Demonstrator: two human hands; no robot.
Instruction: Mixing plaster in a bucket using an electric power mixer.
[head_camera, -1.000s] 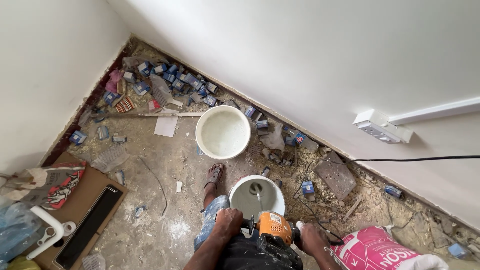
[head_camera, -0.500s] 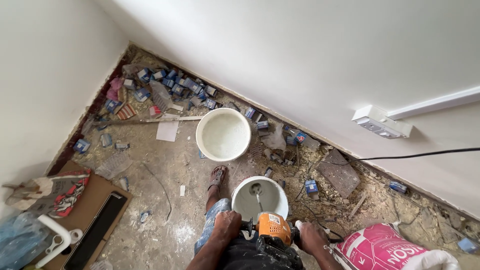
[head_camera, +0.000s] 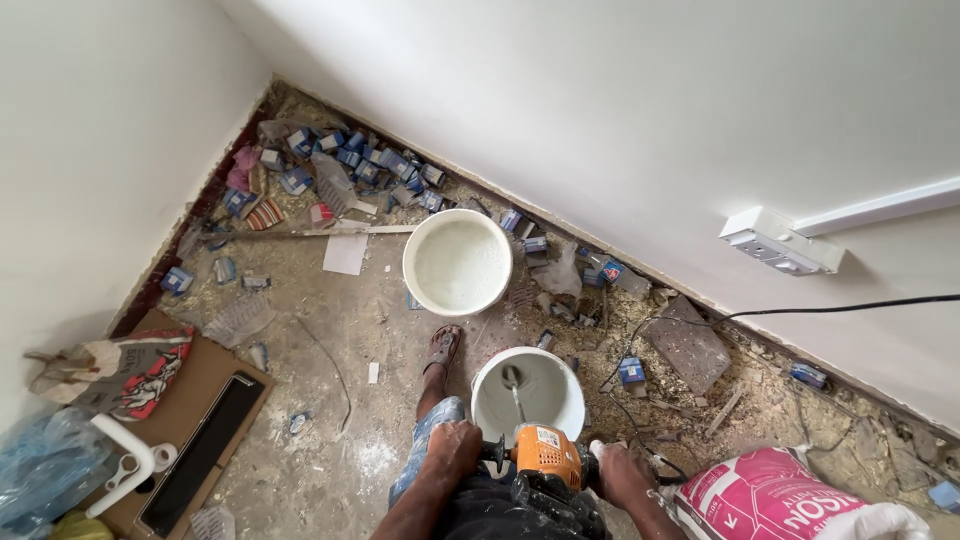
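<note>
Both my hands grip the side handles of an orange and black power mixer (head_camera: 542, 455) held upright over a white bucket (head_camera: 528, 390). My left hand (head_camera: 455, 447) holds the left handle and my right hand (head_camera: 622, 474) the right one. The mixer's metal shaft (head_camera: 516, 392) runs down into pale grey paste inside the bucket, with the paddle near the far rim. My sandalled foot (head_camera: 441, 349) rests on the floor just left of the bucket.
A second white bucket (head_camera: 457, 262) of whitish liquid stands farther away. A pink sack (head_camera: 778, 498) lies at right. Small blue boxes (head_camera: 352, 163) and rubble line the wall base. A black cable (head_camera: 800, 308) runs to a wall socket (head_camera: 778, 241). Cardboard (head_camera: 180, 420) with a black channel lies left.
The view has drifted slightly, so the buckets and floor sit a little lower and to the right. My hands stay on the mixer over the near bucket.
</note>
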